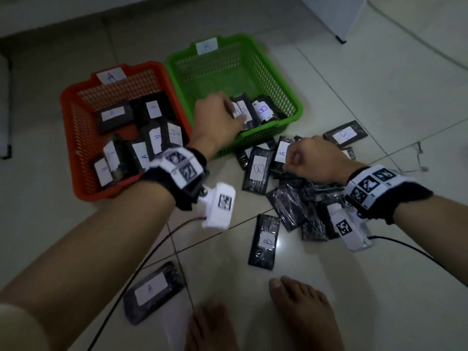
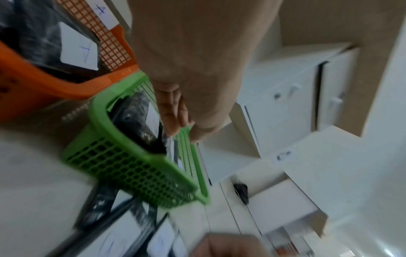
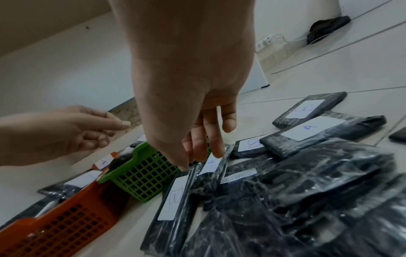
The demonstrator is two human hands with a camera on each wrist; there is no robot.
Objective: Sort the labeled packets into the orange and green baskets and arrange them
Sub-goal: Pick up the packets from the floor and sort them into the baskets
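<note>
Right hand (image 1: 316, 159) pinches A packet (image 1: 282, 152); left hand (image 1: 217, 115) slack, empty, over green basket (image 1: 263, 134).
Lift clear; lay label-up in orange basket (image 1: 67, 138).

Pale, glossy tiled floor (image 1: 367, 262) with dark grout lines. The green basket (image 1: 298, 108) stands on it, and the orange basket (image 1: 66, 138) sits close against its left side. Just in front of the green basket a loose heap of black packets (image 1: 298, 198) spreads over the tiles, with a B-labelled packet (image 1: 258, 171) and an upper A packet (image 1: 283, 153) at the edge nearest the basket. One labelled packet (image 1: 345, 134) lies flat off the basket's front right corner. Farther in front lies a single B packet (image 1: 264, 241), then a single A packet (image 1: 154, 291) beyond it to the left, where a black cable (image 1: 152, 252) runs across the tiles. Two bare feet (image 1: 301, 312) stand farthest from the basket
</note>
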